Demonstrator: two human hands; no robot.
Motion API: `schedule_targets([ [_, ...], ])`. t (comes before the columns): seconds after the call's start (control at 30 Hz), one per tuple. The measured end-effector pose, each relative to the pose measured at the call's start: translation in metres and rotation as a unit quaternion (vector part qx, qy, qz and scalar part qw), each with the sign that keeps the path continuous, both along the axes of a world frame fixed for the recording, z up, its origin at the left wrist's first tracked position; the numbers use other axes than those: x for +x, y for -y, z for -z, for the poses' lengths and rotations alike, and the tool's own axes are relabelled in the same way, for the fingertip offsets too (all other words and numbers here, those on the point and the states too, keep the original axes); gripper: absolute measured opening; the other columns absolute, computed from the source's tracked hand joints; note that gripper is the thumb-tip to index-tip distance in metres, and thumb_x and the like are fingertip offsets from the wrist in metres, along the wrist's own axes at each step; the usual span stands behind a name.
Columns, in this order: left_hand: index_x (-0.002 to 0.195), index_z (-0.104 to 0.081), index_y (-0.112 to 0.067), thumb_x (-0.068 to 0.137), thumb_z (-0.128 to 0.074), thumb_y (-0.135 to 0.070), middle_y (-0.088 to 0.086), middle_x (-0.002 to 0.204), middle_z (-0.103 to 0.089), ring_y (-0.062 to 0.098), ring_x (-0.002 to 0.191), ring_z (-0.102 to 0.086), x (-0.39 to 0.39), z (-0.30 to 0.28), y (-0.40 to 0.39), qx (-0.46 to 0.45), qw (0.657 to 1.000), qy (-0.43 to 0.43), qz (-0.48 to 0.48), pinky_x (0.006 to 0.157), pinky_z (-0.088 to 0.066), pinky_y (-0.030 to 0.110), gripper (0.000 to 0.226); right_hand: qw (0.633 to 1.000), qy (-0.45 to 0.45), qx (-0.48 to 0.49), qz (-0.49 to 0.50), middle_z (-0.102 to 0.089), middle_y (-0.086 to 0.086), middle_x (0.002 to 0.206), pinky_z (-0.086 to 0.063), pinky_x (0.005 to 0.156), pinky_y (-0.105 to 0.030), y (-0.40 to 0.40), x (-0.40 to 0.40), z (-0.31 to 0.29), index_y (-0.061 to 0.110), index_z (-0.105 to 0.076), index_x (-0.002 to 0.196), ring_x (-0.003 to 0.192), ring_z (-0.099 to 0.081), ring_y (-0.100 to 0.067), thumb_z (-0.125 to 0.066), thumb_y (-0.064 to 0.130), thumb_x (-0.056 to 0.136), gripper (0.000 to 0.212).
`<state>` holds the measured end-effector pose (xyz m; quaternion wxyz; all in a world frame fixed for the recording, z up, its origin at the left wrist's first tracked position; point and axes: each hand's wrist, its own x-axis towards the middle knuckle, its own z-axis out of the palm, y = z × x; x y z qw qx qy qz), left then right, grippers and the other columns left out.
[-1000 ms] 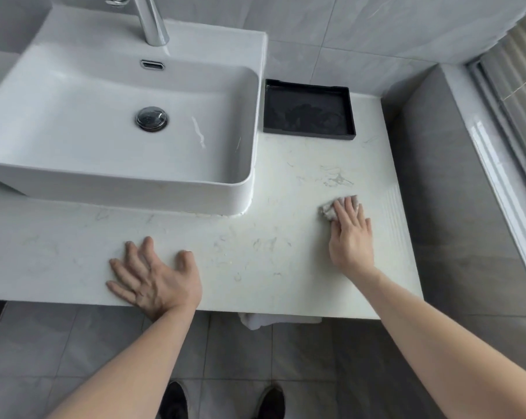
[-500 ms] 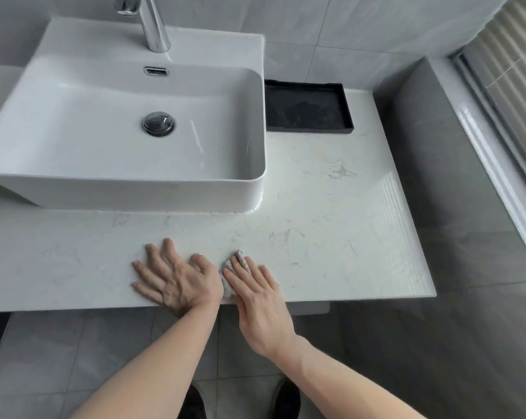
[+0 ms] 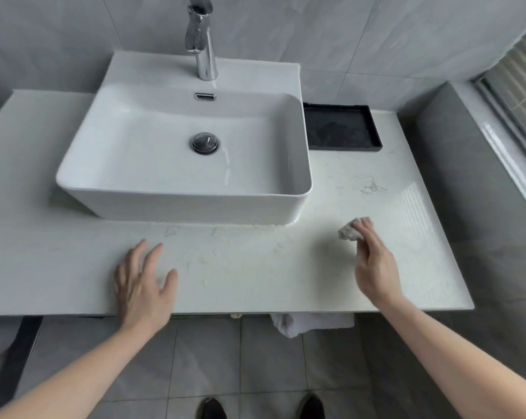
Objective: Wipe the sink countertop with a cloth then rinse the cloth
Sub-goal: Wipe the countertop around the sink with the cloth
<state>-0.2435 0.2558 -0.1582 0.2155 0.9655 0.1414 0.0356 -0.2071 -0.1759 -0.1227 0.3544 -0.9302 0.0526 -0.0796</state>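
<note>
A small crumpled grey-white cloth (image 3: 348,231) is pinched under the fingertips of my right hand (image 3: 375,263), on the right part of the white marble countertop (image 3: 255,267), in front of the sink's right corner. My left hand (image 3: 142,285) lies flat with spread fingers on the countertop near its front edge, holding nothing. The white rectangular vessel sink (image 3: 189,204) stands on the counter behind both hands, with a chrome tap (image 3: 202,40) and a chrome drain plug (image 3: 205,142).
A black tray (image 3: 341,148) sits at the back right, against the sink's side. A grey tiled ledge (image 3: 467,176) and window rise on the right. A white towel (image 3: 310,323) hangs below the counter's front edge. Shoes (image 3: 211,408) show on the floor.
My right hand has swept the cloth from beside the left hand back out to the right. The left hand stays flat near the front edge. The view has tilted up, showing the tap.
</note>
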Motion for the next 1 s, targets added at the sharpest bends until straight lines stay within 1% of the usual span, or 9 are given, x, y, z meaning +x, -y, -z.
schedule_targets([
  [0.07, 0.144, -0.053, -0.02, 0.084, -0.041, -0.053, 0.005, 0.162, -0.033, 0.035, 0.145, -0.029, 0.016, 0.004, -0.031, 0.022, 0.999, -0.005, -0.026, 0.118, -0.024, 0.054, 0.069, 0.998, -0.037, -0.056, 0.018, -0.056, 0.009, 0.143, -0.038, 0.115, -0.033, 0.008, 0.016, 0.015, 0.017, -0.06, 0.131, 0.154, -0.03, -0.011, -0.038, 0.01, 0.11, 0.031],
  [0.13, 0.145, -0.051, -0.021, 0.084, -0.039, -0.056, 0.007, 0.162, -0.032, 0.035, 0.147, -0.026, 0.027, 0.01, -0.059, 0.059, 0.997, -0.028, -0.031, 0.119, -0.021, 0.055, 0.071, 0.985, -0.106, -0.123, 0.055, -0.038, -0.003, 0.164, -0.026, 0.124, -0.047, 0.0, 0.022, 0.036, 0.019, -0.049, 0.15, 0.158, -0.019, -0.026, -0.037, 0.016, 0.11, 0.042],
  [0.2, 0.147, -0.047, -0.023, 0.086, -0.036, -0.058, 0.007, 0.163, -0.03, 0.034, 0.148, -0.023, 0.032, 0.016, -0.076, 0.085, 0.995, -0.048, -0.034, 0.121, -0.018, 0.056, 0.072, 0.976, -0.132, -0.149, 0.084, -0.018, 0.0, 0.173, -0.016, 0.127, -0.051, -0.026, 0.019, 0.052, 0.027, -0.033, 0.16, 0.16, -0.01, -0.028, -0.034, 0.022, 0.109, 0.051],
  [0.4, 0.15, -0.04, -0.027, 0.088, -0.037, -0.056, 0.003, 0.165, -0.027, 0.031, 0.151, -0.017, 0.027, 0.023, -0.076, 0.103, 0.993, -0.037, -0.039, 0.123, -0.007, 0.052, 0.069, 0.986, -0.063, -0.128, -0.091, -0.018, 0.012, 0.171, -0.014, 0.13, -0.043, -0.151, -0.026, 0.054, 0.033, -0.034, 0.16, 0.161, -0.009, -0.015, -0.05, 0.018, 0.103, 0.062],
  [0.6, 0.15, -0.043, -0.026, 0.087, -0.038, -0.055, 0.003, 0.165, -0.029, 0.031, 0.152, -0.019, 0.026, 0.019, -0.077, 0.101, 0.994, -0.032, -0.04, 0.124, -0.008, 0.052, 0.069, 0.966, -0.065, -0.03, -0.247, -0.033, 0.016, 0.166, -0.02, 0.128, -0.04, -0.237, -0.064, 0.039, 0.026, -0.048, 0.153, 0.157, -0.015, -0.002, -0.04, 0.017, 0.102, 0.052],
  [0.73, 0.151, -0.042, -0.027, 0.087, -0.039, -0.054, 0.001, 0.165, -0.029, 0.029, 0.153, -0.018, 0.026, 0.018, -0.078, 0.1, 0.994, -0.035, -0.039, 0.125, -0.007, 0.051, 0.07, 0.972, -0.091, 0.077, -0.201, -0.043, 0.019, 0.159, -0.029, 0.126, -0.034, -0.22, -0.068, 0.025, 0.027, -0.056, 0.148, 0.151, -0.032, 0.002, -0.047, -0.011, 0.09, 0.07],
  [0.83, 0.152, -0.042, -0.028, 0.087, -0.038, -0.054, 0.0, 0.166, -0.028, 0.028, 0.153, -0.017, 0.026, 0.017, -0.078, 0.1, 0.993, -0.036, -0.043, 0.125, -0.006, 0.05, 0.071, 0.985, -0.078, 0.119, -0.098, -0.044, 0.016, 0.16, -0.03, 0.125, -0.028, -0.174, -0.055, 0.012, 0.028, -0.057, 0.146, 0.15, -0.035, 0.0, -0.049, -0.011, 0.1, 0.062],
  [0.93, 0.153, -0.042, -0.029, 0.086, -0.038, -0.054, -0.001, 0.167, -0.028, 0.026, 0.154, -0.016, 0.025, 0.017, -0.077, 0.099, 0.993, -0.036, -0.047, 0.126, -0.006, 0.049, 0.071, 0.997, -0.015, 0.063, -0.047, -0.054, 0.022, 0.147, -0.041, 0.117, -0.026, -0.119, -0.023, -0.006, 0.025, -0.064, 0.133, 0.142, -0.049, -0.004, -0.044, -0.015, 0.1, 0.055],
  [1.0, 0.153, -0.043, -0.029, 0.086, -0.039, -0.053, -0.002, 0.167, -0.028, 0.025, 0.155, -0.016, 0.026, 0.017, -0.077, 0.097, 0.994, -0.033, -0.048, 0.127, -0.006, 0.048, 0.072, 0.999, -0.004, -0.009, -0.037, -0.057, 0.02, 0.138, -0.039, 0.099, -0.02, -0.081, 0.007, -0.008, 0.023, -0.064, 0.123, 0.136, -0.054, -0.01, -0.041, -0.01, 0.102, 0.045],
])
